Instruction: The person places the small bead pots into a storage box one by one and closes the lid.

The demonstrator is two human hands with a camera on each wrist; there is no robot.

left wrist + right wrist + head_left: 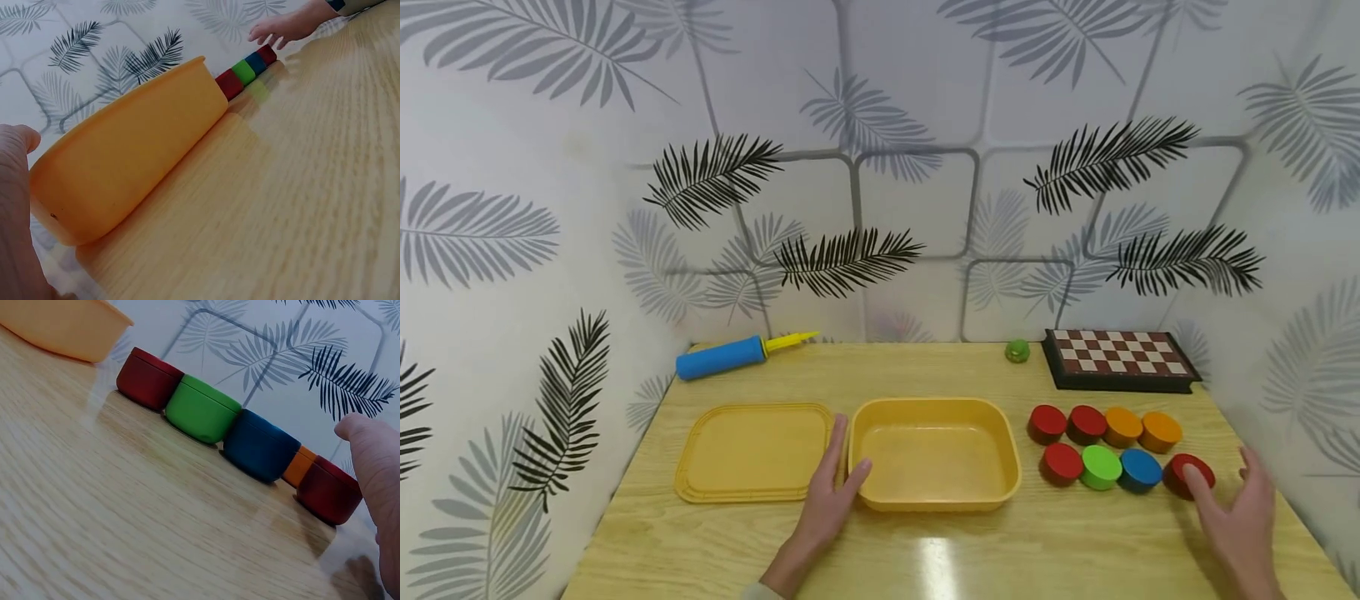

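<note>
My left hand rests against the left side of a yellow rectangular plastic box, its fingers extended. The box has no lid on it; a flat yellow lid lies to its left. At the right, my right hand is spread beside a dark red round lidded pot, with the thumb overlapping the pot in the head view. The right wrist view shows the thumb raised apart from it. In the same front row stand a blue pot, a green pot and another red pot.
Behind that row are two red pots and two orange pots. A checkered game board and a small green ball-like object lie at the back right. A blue hand pump with a yellow nozzle lies back left, near the patterned wall.
</note>
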